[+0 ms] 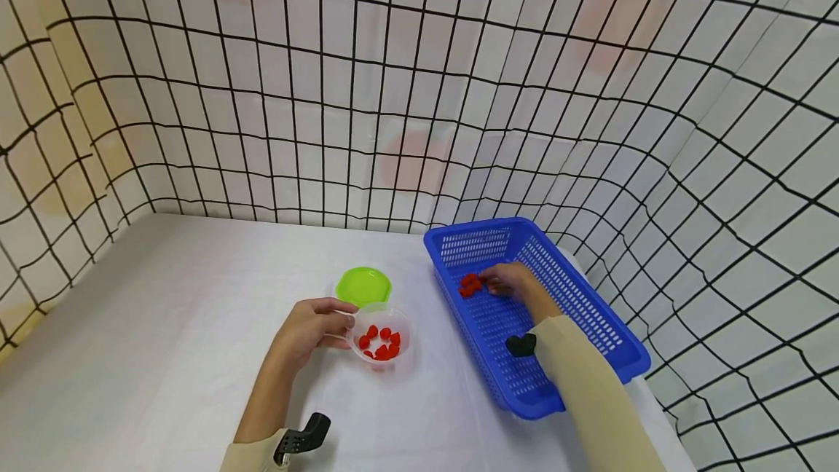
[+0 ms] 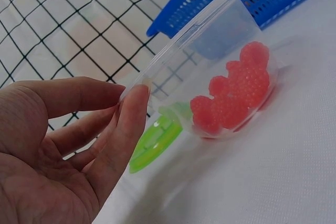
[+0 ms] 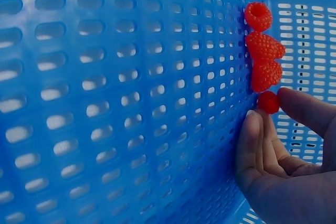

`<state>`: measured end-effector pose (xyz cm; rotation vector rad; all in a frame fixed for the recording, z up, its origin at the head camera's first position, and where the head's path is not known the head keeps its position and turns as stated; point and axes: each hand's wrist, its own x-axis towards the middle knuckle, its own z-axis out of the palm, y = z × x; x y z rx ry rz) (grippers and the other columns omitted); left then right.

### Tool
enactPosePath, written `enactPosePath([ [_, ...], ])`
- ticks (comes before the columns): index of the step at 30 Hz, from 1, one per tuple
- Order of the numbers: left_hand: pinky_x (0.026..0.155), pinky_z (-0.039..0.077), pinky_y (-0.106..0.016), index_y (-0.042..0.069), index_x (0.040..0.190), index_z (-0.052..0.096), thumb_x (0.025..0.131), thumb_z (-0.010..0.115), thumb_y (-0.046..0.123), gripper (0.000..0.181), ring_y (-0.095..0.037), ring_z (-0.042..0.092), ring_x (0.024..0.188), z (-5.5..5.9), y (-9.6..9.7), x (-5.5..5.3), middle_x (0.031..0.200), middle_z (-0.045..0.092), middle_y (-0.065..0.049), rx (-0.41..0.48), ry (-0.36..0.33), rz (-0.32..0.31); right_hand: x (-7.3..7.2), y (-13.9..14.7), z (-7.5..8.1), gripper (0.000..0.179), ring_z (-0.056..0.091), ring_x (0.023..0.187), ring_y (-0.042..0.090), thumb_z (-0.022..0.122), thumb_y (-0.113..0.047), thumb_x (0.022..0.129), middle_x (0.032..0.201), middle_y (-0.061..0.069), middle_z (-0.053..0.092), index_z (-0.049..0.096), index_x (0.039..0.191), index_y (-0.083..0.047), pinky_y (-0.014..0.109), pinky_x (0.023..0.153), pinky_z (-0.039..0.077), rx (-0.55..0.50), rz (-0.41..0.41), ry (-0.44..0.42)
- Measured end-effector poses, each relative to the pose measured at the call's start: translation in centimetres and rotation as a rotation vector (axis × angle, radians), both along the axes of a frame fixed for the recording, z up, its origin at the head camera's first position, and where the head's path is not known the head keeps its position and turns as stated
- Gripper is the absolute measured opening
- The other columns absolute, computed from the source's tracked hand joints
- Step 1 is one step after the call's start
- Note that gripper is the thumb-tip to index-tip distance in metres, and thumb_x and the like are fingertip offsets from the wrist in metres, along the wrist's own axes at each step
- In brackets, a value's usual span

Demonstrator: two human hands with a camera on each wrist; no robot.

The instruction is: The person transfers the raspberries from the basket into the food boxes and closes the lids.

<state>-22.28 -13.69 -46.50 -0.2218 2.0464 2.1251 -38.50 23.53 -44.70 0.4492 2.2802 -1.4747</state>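
Observation:
My left hand (image 1: 314,330) pinches the rim of a clear round plastic container (image 2: 173,72) between thumb and fingers. Several red raspberries (image 2: 231,98) lie in the bottom of that container, which stands on the white surface. Inside the blue basket, my right hand (image 3: 289,156) has thumb and fingertips on either side of a small raspberry (image 3: 269,102), pinching it. A short row of other raspberries (image 3: 266,48) lies just beyond it on the basket floor. Behind the container is a green lid (image 1: 363,287), flat on the table.
The blue slotted basket (image 1: 468,352) stands on the right of the white-covered table (image 1: 164,326), its raised walls around my right hand. Black wire mesh (image 1: 354,111) in front of white cloth encloses the back and sides.

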Motion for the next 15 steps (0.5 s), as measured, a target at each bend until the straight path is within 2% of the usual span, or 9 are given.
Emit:
enactPosePath([
  [9, 0.066, 0.064, -0.033, -0.006, 0.115, 0.070, 0.092, 0.068, 0.009, 0.027, -0.021, 0.065, 0.072, -0.1, -0.1, 0.2, 0.089, 0.069, -0.012, -0.006, -0.004, 0.007, 0.1, -0.2, 0.7, 0.027, 0.064, 0.073, 0.015, 0.064, -0.013, 0.098, 0.092, 0.008, 0.066, 0.066, 0.118, 0.004, 0.026, 0.076, 0.061, 0.003, 0.026, 0.004],
  [15, 0.066, 0.064, -0.033, -0.006, 0.115, 0.070, 0.092, 0.068, 0.008, 0.027, -0.020, 0.065, 0.071, -0.1, -0.2, 0.0, 0.088, 0.069, -0.012, 0.003, 0.003, 0.001, 0.5, -0.4, 2.0, 0.031, 0.064, 0.070, 0.014, 0.062, -0.016, 0.100, 0.093, 0.010, 0.065, 0.064, 0.121, 0.006, 0.025, 0.073, 0.062, 0.006, 0.066, 0.017],
])
